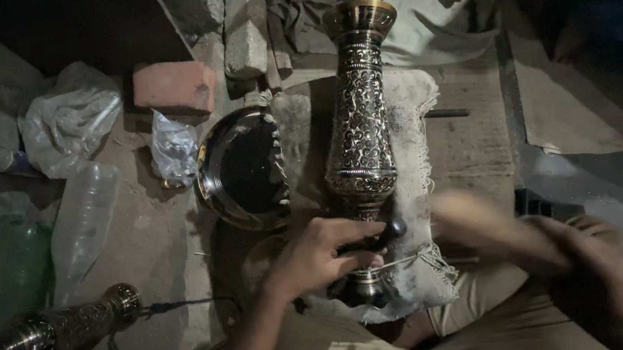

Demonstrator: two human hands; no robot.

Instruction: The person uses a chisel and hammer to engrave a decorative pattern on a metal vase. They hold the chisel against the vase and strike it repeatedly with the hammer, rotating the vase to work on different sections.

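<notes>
An engraved metal vase [358,126] is lying lengthwise on a frayed grey cloth [416,186], its mouth pointing away from the person. The left hand [317,253] is curling its fingers around a dark tool [386,235] at the vase's narrow foot. The right hand [492,228] is blurring just right of the foot; its grip cannot be told. A dark round dish [241,172] is sitting just left of the vase.
</notes>
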